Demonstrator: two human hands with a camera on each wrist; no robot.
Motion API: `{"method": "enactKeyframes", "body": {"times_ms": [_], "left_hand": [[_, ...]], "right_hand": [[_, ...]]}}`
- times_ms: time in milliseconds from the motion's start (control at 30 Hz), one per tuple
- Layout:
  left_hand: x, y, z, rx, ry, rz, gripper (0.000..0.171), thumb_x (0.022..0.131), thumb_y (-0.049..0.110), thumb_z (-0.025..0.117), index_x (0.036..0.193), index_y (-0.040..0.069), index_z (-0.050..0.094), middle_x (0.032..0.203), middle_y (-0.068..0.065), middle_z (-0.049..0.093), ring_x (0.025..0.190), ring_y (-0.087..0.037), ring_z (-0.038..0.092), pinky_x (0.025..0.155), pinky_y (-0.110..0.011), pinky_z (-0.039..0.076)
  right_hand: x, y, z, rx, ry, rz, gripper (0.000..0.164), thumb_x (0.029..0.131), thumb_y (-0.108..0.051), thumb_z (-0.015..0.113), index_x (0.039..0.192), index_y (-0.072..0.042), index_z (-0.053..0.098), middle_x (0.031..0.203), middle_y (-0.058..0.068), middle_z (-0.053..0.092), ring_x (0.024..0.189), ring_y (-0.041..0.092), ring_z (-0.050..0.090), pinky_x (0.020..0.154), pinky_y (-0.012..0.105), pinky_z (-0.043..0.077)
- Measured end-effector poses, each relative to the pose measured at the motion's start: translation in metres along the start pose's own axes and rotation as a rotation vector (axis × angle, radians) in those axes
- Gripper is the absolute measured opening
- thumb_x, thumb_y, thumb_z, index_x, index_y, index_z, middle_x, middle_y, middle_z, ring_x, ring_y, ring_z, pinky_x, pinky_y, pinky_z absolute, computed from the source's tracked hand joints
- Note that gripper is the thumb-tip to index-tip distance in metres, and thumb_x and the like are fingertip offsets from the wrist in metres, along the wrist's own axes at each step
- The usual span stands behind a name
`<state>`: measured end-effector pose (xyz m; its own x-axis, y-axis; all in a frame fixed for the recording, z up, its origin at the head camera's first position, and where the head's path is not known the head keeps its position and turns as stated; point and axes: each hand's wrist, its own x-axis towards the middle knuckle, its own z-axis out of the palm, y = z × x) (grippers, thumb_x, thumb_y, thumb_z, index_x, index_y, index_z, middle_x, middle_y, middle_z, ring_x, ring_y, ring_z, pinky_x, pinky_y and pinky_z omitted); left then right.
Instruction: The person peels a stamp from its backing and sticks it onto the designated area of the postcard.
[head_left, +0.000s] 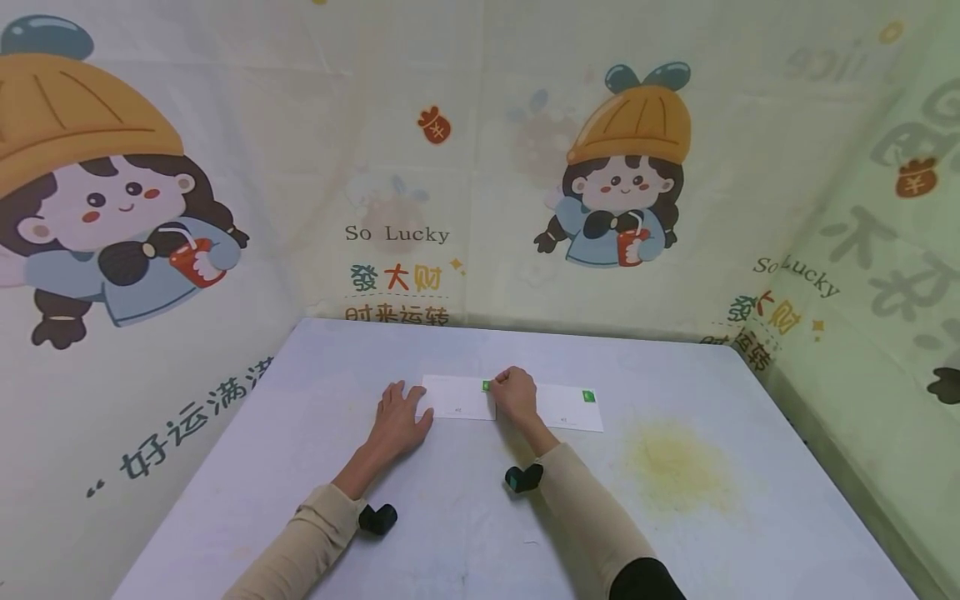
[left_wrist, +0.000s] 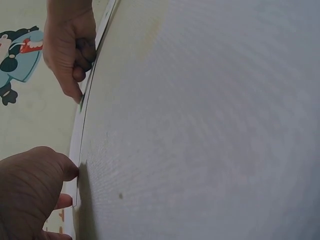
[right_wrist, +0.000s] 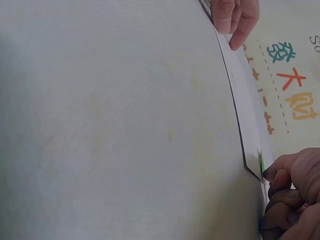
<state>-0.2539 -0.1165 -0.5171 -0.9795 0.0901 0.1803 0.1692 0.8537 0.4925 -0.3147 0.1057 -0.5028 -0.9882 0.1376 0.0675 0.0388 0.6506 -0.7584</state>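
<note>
Flat on the white table lies a white envelope [head_left: 461, 398] with a green stamp [head_left: 485, 387] at its upper right corner. My left hand [head_left: 400, 422] rests over the envelope's left end, fingers spread, the thumb [left_wrist: 68, 169] right at the near edge in the left wrist view. At the other end, my right hand [head_left: 516, 396] has its fingers curled in and presses a digit [right_wrist: 275, 168] against the stamp, partly covering it. Just to the right lies a second white envelope [head_left: 566, 412] bearing its own green stamp [head_left: 588, 397]; the right hand hides its left part.
Pale yellow staining [head_left: 678, 462] marks the tabletop [head_left: 465, 525] right of the forearms. A printed cloth [head_left: 487, 192] with cartoon figures hangs behind the table and along its sides. Dark wrist cameras [head_left: 377, 519] stick out beside both sleeves.
</note>
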Motion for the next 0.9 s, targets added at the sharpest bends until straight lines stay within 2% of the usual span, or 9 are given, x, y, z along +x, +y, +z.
{"method": "enactKeyframes", "body": {"times_ms": [333, 567, 700, 900], "left_hand": [[0.0, 0.001, -0.002, -0.009, -0.006, -0.003, 0.05, 0.099, 0.025, 0.064, 0.139, -0.002, 0.055, 0.149, -0.035, 0.036, 0.142, -0.049, 0.03, 0.115, -0.062, 0.029], [0.001, 0.002, -0.004, -0.005, -0.01, 0.004, 0.049, 0.099, 0.025, 0.063, 0.14, -0.002, 0.054, 0.15, -0.036, 0.035, 0.143, -0.049, 0.029, 0.115, -0.063, 0.029], [0.001, 0.003, -0.004, -0.002, -0.009, 0.008, 0.05, 0.099, 0.026, 0.063, 0.14, -0.002, 0.054, 0.15, -0.036, 0.036, 0.143, -0.05, 0.029, 0.115, -0.063, 0.029], [0.002, 0.0, -0.001, 0.019, -0.017, -0.002, 0.051, 0.099, 0.026, 0.063, 0.141, -0.001, 0.053, 0.151, -0.035, 0.035, 0.144, -0.049, 0.028, 0.116, -0.063, 0.029]], "right_hand": [[-0.003, 0.0, -0.008, 0.094, -0.001, 0.014, 0.021, 0.097, -0.019, 0.063, 0.098, 0.001, 0.071, 0.092, 0.012, 0.068, 0.085, 0.025, 0.061, 0.075, 0.039, 0.052], [-0.007, -0.001, -0.016, 0.182, -0.017, -0.004, 0.027, 0.099, -0.024, 0.063, 0.107, 0.001, 0.07, 0.09, 0.01, 0.064, 0.079, 0.021, 0.057, 0.065, 0.029, 0.047], [-0.01, -0.002, -0.02, 0.169, -0.043, -0.087, 0.028, 0.097, -0.025, 0.066, 0.109, 0.0, 0.069, 0.09, 0.01, 0.066, 0.079, 0.021, 0.059, 0.065, 0.03, 0.049], [-0.015, 0.001, -0.018, 0.012, -0.071, -0.289, 0.034, 0.094, -0.019, 0.066, 0.118, 0.004, 0.066, 0.104, 0.015, 0.071, 0.097, 0.03, 0.068, 0.085, 0.045, 0.055]]}}
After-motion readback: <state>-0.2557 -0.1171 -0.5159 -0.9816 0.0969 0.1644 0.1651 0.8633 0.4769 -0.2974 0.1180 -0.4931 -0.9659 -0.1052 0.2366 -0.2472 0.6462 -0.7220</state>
